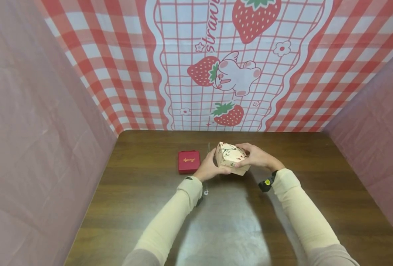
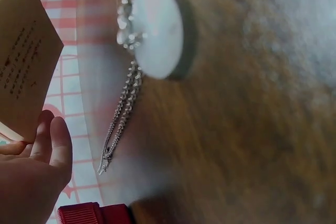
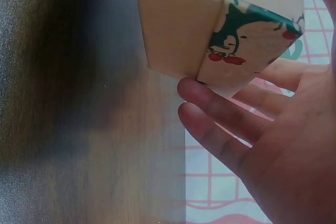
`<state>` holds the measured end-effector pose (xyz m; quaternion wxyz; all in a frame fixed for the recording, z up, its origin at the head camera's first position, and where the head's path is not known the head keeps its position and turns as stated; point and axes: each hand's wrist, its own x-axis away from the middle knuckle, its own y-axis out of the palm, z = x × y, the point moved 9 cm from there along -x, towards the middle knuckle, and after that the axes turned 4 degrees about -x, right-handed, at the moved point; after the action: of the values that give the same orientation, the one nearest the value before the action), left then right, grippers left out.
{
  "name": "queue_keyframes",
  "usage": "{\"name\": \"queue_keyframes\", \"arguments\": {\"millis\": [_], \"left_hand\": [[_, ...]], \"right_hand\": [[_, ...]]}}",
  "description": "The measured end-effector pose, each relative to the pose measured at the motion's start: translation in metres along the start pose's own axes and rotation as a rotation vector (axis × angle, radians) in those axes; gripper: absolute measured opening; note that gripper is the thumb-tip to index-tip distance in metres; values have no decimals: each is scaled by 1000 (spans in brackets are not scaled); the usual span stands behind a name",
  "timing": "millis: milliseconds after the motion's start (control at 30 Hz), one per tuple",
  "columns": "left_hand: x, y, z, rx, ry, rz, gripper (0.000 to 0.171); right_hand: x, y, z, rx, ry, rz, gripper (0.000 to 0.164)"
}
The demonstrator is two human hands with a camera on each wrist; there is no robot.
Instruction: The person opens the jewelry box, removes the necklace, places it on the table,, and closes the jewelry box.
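Here, held patterned box (image 1: 230, 154), red box (image 1: 188, 166), contents hidden

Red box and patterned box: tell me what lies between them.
Head view: a thin chain and the left hand lie between the red box and patterned box.

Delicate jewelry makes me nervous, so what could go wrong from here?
The cream cardboard box with red and green print is held tilted by the left hand and right hand; a seam divides its patterned part from its plain part, so they might slip apart.

In the head view, the left hand overlaps the silver chain necklace with a round white pendant, so a low movement could snag it.
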<state>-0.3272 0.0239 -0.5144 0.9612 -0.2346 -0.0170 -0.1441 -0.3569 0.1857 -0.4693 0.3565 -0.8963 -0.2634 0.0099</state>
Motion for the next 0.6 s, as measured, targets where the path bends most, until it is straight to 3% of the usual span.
{"name": "queue_keyframes", "arguments": {"millis": [433,600], "left_hand": [[0,1,-1,12,7,19,109],[0,-2,0,-8,17,33,107]], "right_hand": [[6,-3,-3,-38,22,-10,100],[6,-9,-7,-2,3,-1,101]]}}
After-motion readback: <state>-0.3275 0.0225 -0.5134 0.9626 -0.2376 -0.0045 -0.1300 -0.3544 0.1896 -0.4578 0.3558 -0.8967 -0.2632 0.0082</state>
